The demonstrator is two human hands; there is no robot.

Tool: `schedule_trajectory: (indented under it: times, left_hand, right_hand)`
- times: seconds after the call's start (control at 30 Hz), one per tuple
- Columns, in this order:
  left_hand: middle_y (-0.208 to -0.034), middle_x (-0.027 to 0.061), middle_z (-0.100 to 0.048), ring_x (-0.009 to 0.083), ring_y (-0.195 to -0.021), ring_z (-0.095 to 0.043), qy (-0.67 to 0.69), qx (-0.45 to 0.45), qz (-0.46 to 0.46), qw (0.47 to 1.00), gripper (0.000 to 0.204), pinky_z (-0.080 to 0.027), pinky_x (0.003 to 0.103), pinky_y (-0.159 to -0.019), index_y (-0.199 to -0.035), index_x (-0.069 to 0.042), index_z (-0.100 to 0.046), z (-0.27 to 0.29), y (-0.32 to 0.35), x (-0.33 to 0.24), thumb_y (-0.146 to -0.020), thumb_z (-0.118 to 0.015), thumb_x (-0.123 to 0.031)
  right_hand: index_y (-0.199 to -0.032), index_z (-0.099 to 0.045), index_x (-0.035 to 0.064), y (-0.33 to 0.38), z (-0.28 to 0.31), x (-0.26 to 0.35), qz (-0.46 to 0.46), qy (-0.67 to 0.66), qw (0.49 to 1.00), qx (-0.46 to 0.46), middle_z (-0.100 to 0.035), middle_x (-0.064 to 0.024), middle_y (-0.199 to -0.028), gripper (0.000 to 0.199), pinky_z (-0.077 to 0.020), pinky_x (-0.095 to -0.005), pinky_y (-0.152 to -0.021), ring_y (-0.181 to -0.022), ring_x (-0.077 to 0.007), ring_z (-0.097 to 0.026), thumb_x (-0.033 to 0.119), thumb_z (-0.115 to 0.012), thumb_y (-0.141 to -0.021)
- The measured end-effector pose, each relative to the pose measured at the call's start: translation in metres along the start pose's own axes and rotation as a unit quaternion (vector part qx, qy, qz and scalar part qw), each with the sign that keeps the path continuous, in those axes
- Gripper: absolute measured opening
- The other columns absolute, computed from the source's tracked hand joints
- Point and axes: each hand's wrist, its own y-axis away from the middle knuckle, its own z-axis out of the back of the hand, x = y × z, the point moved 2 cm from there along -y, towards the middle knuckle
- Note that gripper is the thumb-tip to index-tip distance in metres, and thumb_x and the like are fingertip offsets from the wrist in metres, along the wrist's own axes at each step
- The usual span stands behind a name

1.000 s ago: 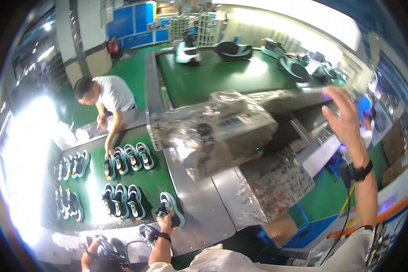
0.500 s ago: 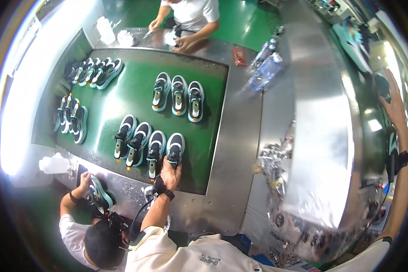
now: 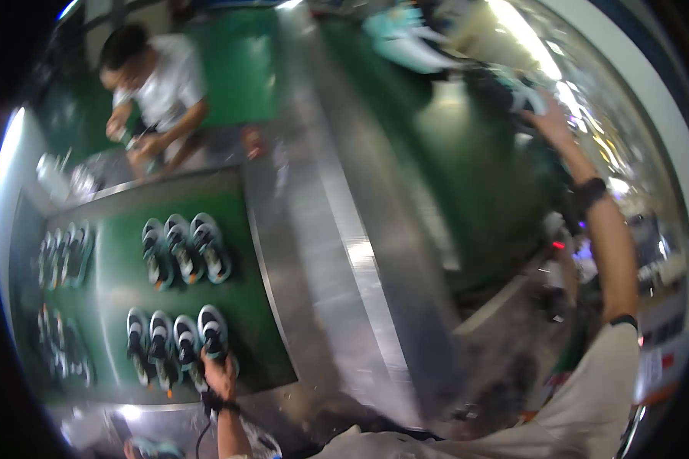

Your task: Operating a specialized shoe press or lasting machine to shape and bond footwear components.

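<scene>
At the near end of a row on the green belt [image 3: 115, 298], my left hand [image 3: 220, 373] is closed round the heel of a black-and-white shoe [image 3: 213, 329] with pale teal edging. That shoe rests beside several matching shoes [image 3: 159, 348]. Far out to the right, my right hand [image 3: 550, 122] curls against a dark shoe with white parts [image 3: 513, 90] over a second green surface [image 3: 482, 183]. Motion blurs its fingers and that shoe. A teal-and-white shoe [image 3: 409, 42] lies farther along the same surface.
Three more shoes [image 3: 184, 249] stand farther up the belt, with further groups [image 3: 65, 252] at its left. Beyond the belt a co-worker [image 3: 157, 92] handles a shoe. Broad metal edging [image 3: 337, 268] separates the two green surfaces. A red packet [image 3: 253, 143] lies beyond the belt's far corner.
The view has swung to the right, bringing the second green surface into sight. My left hand stays at the same shoe. My right hand remains by the dark shoe, now seen more fully.
</scene>
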Motion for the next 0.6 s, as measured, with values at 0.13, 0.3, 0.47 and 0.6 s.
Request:
schedule_trajectory:
  times: [0.13, 0.3, 0.47, 0.6]
  left_hand:
    - [-0.126, 0.0264, -0.055, 0.0409, -0.118, -0.054, -0.057, 0.055, -0.022, 0.997, 0.066, -0.039, 0.042, -0.103, -0.142, 0.004, -0.034, 0.001, 0.001, -0.02, -0.085, -0.063, -0.014]
    - [-0.135, 0.0264, -0.052, 0.0407, -0.123, -0.052, -0.331, -0.155, -0.273, 0.89, 0.081, -0.04, 0.05, -0.103, -0.143, 0.004, -0.036, -0.026, 0.06, -0.077, -0.087, -0.066, -0.046]
    - [-0.118, 0.0142, -0.064, 0.0271, -0.113, -0.059, 0.234, 0.616, -0.033, 0.752, 0.042, -0.048, 0.041, -0.098, -0.132, 0.004, -0.053, -0.079, 0.228, -0.307, -0.102, -0.05, -0.025]
    - [-0.137, 0.0252, -0.052, 0.0473, -0.12, -0.054, 0.407, 0.808, 0.108, 0.412, 0.079, -0.042, 0.062, -0.102, -0.14, -0.006, -0.047, -0.108, 0.341, -0.429, -0.091, -0.046, -0.068]
  right_hand:
    - [-0.126, -0.061, 0.0013, 0.043, 0.06, 0.0, -0.044, -0.09, 0.992, -0.073, -0.069, -0.0195, -0.108, 0.063, -0.0502, -0.0371, -0.089, -0.098, -0.0294, -0.066, 0.024, -0.077, -0.069]
    - [-0.114, -0.068, -0.0031, 0.122, 0.177, -0.044, -0.119, -0.373, 0.914, -0.106, -0.07, -0.0104, -0.095, 0.043, -0.0513, -0.027, -0.073, -0.083, -0.0151, -0.064, 0.019, -0.073, -0.078]
    - [-0.112, -0.068, 0.0001, 0.282, 0.285, -0.063, -0.156, -0.482, 0.82, -0.265, -0.069, -0.0077, -0.102, 0.029, -0.0527, -0.0279, -0.085, -0.09, -0.0139, -0.065, 0.011, -0.061, -0.086]
    - [-0.11, -0.069, 0.003, 0.409, 0.314, -0.065, -0.18, -0.488, 0.807, -0.281, -0.068, -0.0052, -0.106, 0.025, -0.0503, -0.0289, -0.09, -0.097, -0.0125, -0.062, 0.014, -0.064, -0.088]
